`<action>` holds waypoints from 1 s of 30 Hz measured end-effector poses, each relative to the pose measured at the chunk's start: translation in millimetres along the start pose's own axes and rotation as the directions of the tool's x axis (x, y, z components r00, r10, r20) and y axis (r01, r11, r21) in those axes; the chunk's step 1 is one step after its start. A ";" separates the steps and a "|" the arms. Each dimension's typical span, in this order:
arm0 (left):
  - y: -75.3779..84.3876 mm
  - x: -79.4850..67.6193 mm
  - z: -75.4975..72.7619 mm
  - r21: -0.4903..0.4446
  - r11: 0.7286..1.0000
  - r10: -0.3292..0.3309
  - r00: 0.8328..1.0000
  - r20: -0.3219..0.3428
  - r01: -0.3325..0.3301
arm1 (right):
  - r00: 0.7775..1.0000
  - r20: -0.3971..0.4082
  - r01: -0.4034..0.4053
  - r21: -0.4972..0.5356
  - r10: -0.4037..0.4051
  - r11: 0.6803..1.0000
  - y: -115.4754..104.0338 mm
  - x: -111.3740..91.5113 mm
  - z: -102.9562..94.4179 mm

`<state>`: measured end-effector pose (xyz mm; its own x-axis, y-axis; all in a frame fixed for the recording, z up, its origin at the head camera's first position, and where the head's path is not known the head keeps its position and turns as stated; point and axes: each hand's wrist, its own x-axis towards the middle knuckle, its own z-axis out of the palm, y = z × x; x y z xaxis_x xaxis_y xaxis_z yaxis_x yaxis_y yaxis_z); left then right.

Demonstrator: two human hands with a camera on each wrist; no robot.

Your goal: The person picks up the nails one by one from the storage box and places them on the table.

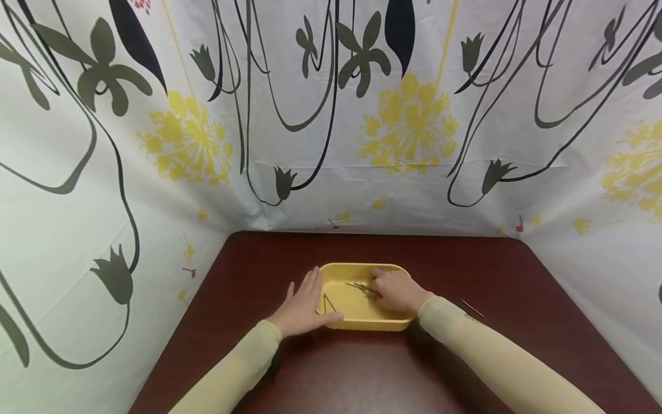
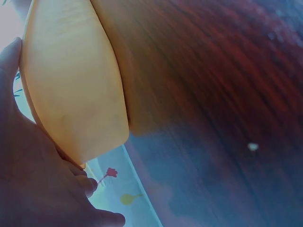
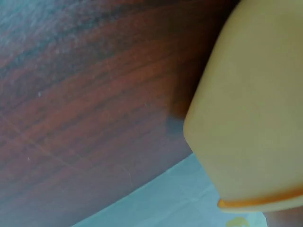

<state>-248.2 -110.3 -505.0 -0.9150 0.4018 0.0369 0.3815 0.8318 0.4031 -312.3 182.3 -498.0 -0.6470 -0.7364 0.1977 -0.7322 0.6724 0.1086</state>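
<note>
A shallow yellow tray stands on the table with several thin, dark nails inside it. My left hand rests against the tray's left end, fingers straight along the rim and thumb over the front corner. In the left wrist view, the hand lies along the tray's outer wall. My right hand reaches over the right end into the tray, its fingers curled at the bunch of nails, whose ends stick out to the left. Its fingertips are partly hidden. Two more nails lean near the tray's left end.
One loose nail lies on the dark red-brown table, to the right of the tray beside my right sleeve. A white sheet with printed flowers hangs behind the table and along both sides.
</note>
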 end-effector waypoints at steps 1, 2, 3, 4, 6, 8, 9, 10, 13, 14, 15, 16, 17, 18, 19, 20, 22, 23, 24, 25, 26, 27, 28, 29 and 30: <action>0.2 0.1 -0.5 0.002 1.000 0.002 1.000 -0.001 -0.002 | 1.000 -0.013 0.005 -0.002 -0.005 1.000 0.3 0.2 -1.6; 0.4 0.3 -1.2 0.007 1.000 0.000 1.000 -0.001 0.000 | 1.000 -0.026 0.012 -0.004 -0.012 1.000 0.7 0.3 -3.7; 0.5 0.6 -2.0 0.008 1.000 0.001 1.000 -0.003 -0.001 | 0.999 -0.039 0.017 -0.009 -0.017 1.000 1.0 0.5 -6.0; 0.6 0.8 -2.7 0.010 1.000 0.001 1.000 -0.006 -0.001 | 0.998 -0.051 0.020 -0.015 -0.021 1.000 1.2 0.8 -8.5; 0.7 1.5 -4.0 0.009 1.000 0.004 1.000 -0.011 -0.004 | 0.997 -0.069 0.021 -0.025 -0.023 0.999 1.7 1.3 -13.8; 0.4 2.2 -4.3 0.013 1.000 0.006 1.000 -0.016 -0.006 | 0.997 -0.077 0.017 -0.026 -0.019 1.000 2.1 1.5 -18.7; 0.4 2.3 -4.5 0.013 1.000 0.006 1.000 -0.017 -0.006 | 0.997 -0.080 0.014 -0.025 -0.016 1.000 2.4 1.7 -20.8; 0.5 2.4 -4.6 0.013 1.000 0.006 1.000 -0.018 -0.006 | 0.997 -0.080 0.012 -0.024 -0.014 1.000 2.8 1.7 -22.6; 0.5 2.5 -4.1 0.016 1.000 0.006 1.000 -0.016 -0.005 | 0.997 -0.079 0.005 -0.027 -0.007 1.000 4.1 1.2 -27.2; 0.5 2.4 -3.9 0.014 1.000 0.005 1.000 -0.015 -0.005 | 0.997 -0.081 0.003 -0.034 -0.006 0.999 5.0 1.0 -28.1; 0.9 2.2 -3.9 0.015 1.000 0.004 1.000 -0.013 -0.004 | 0.996 -0.087 0.003 -0.040 -0.006 0.999 5.6 0.9 -29.2; 0.9 2.2 -3.6 0.015 1.000 0.004 1.000 -0.011 -0.003 | 0.996 -0.091 0.001 -0.043 -0.005 0.999 6.1 0.5 -30.5; 1.0 2.2 -3.4 0.014 1.000 0.003 1.000 -0.010 -0.003 | 0.995 -0.098 0.000 -0.042 -0.004 0.999 6.7 0.3 -32.0; 1.2 2.2 -3.3 0.010 1.000 0.005 1.000 -0.011 -0.005 | 0.995 -0.104 -0.002 -0.038 -0.002 0.999 7.2 0.0 -33.4; 1.3 2.1 -3.1 0.010 1.000 0.005 1.000 -0.009 -0.005 | 0.994 -0.107 -0.004 -0.036 0.000 0.999 7.7 -0.4 -34.9; 1.3 2.0 -3.0 0.009 1.000 0.008 1.000 -0.012 -0.008 | 0.994 -0.111 -0.007 -0.031 0.004 0.999 8.1 -0.8 -36.6; 1.4 1.9 -2.4 0.007 1.000 0.012 1.000 -0.012 -0.012 | 0.994 -0.110 -0.016 -0.022 0.013 1.000 8.8 -2.2 -40.7; 1.3 2.0 -1.9 0.009 1.000 0.014 1.000 -0.014 -0.014 | 0.994 -0.105 -0.021 -0.024 0.018 1.000 9.4 -3.0 -42.5; 1.0 1.9 -1.3 0.009 1.000 0.017 1.000 -0.015 -0.017 | 0.995 -0.100 -0.025 -0.027 0.022 0.999 10.0 -3.9 -44.2; 0.9 1.8 -0.5 0.013 1.000 0.016 1.000 -0.013 -0.016 | 0.995 -0.097 -0.031 -0.030 0.028 0.999 10.7 -4.9 -45.9; 0.9 1.5 -0.1 0.014 1.000 0.016 1.000 -0.013 -0.016 | 0.995 -0.094 -0.034 -0.032 0.031 0.999 11.4 -6.1 -47.5; 0.9 1.2 0.5 0.017 1.000 0.013 1.000 -0.010 -0.013 | 0.995 -0.092 -0.037 -0.032 0.034 0.999 12.3 -7.4 -49.0; 0.8 1.0 0.8 0.019 1.000 0.013 1.000 -0.010 -0.013 | 0.995 -0.090 -0.041 -0.034 0.037 0.999 13.4 -8.9 -50.2; 0.9 0.7 1.1 0.018 1.000 0.016 1.000 -0.012 -0.015 | 0.995 -0.089 -0.045 -0.039 0.041 0.998 14.5 -10.4 -51.2; 1.2 0.2 1.1 0.017 1.000 0.017 1.000 -0.013 -0.016 | 0.995 -0.091 -0.048 -0.042 0.044 0.998 15.8 -11.8 -52.0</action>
<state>-247.8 -108.8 -505.5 -0.9101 0.4108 0.0550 0.3987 0.8314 0.3872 -305.2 205.5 -448.0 -0.6566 -0.6963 0.2898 -0.6906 0.7096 0.1399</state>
